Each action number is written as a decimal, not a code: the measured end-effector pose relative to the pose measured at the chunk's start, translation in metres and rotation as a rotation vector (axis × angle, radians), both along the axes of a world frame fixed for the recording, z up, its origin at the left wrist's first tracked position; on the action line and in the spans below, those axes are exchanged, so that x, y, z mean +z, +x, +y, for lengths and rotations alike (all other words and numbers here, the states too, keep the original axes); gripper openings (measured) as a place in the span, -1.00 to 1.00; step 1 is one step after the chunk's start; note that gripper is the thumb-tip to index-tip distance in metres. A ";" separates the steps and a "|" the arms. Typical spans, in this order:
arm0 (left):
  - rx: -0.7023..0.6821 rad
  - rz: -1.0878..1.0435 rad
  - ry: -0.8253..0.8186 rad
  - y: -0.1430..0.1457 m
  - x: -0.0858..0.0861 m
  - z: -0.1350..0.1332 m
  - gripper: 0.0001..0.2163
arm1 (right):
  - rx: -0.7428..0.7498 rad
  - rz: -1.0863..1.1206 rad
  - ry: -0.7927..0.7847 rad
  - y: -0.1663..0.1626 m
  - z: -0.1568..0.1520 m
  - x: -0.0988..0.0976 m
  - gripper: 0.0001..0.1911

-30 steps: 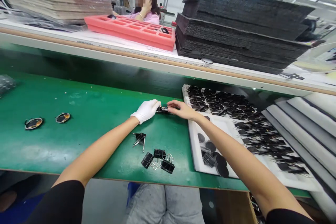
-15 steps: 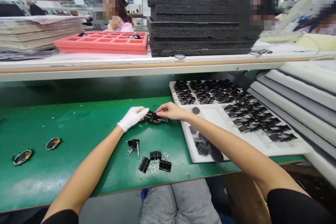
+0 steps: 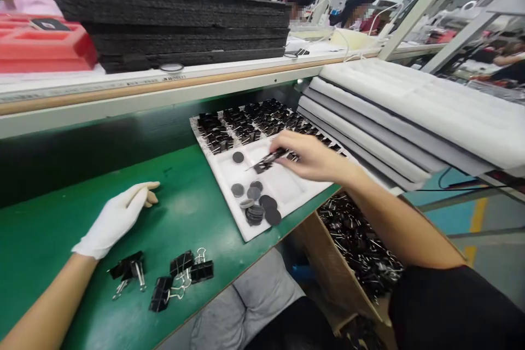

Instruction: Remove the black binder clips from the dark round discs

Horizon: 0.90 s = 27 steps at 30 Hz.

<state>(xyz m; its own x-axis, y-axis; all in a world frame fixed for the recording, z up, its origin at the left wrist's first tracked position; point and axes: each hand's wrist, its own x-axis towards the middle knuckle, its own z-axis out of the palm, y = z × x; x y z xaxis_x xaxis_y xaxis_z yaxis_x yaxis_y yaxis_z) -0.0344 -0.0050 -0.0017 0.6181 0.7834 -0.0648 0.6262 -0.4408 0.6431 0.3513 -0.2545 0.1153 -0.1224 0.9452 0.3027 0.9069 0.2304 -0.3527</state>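
Observation:
My right hand point(image 3: 307, 156) is over the white foam tray point(image 3: 225, 197), its thumb and fingers closed on a dark piece with binder clips point(image 3: 264, 164); the piece is blurred and partly hidden by the fingers. My left hand point(image 3: 117, 220), in a white glove, rests at the green table with its fingers stretched out and nothing in them. Rows of black clipped pieces point(image 3: 250, 123) fill the tray's far part. Round dark discs point(image 3: 255, 213) lie loose in its near left corner. Close to the left wrist are black binder clips point(image 3: 128, 265), and several more binder clips point(image 3: 182, 263) lie near the table edge.
White and grey padded sheets point(image 3: 410, 104) are stacked right of the tray. Below the table's right side stands a cardboard box point(image 3: 324, 246) full of binder clips. A shelf edge point(image 3: 229, 76) runs across behind, bearing black foam sheets point(image 3: 176, 22) and a red foam tray point(image 3: 77, 52).
The view has swung right. My hands have parted: the right one has carried the clipped piece over the tray, while the left has let go and stays over the green table.

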 end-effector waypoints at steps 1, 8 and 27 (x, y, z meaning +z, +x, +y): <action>0.015 0.020 -0.005 0.002 0.002 -0.001 -0.50 | -0.052 0.027 -0.058 0.025 -0.018 0.003 -0.84; 0.101 0.090 0.002 0.013 0.006 -0.006 -0.53 | -0.304 -0.052 -0.215 0.128 -0.079 -0.051 -0.69; 0.107 0.140 0.023 0.011 0.002 -0.004 -0.57 | -0.272 -0.304 -0.224 0.132 -0.079 -0.071 -0.82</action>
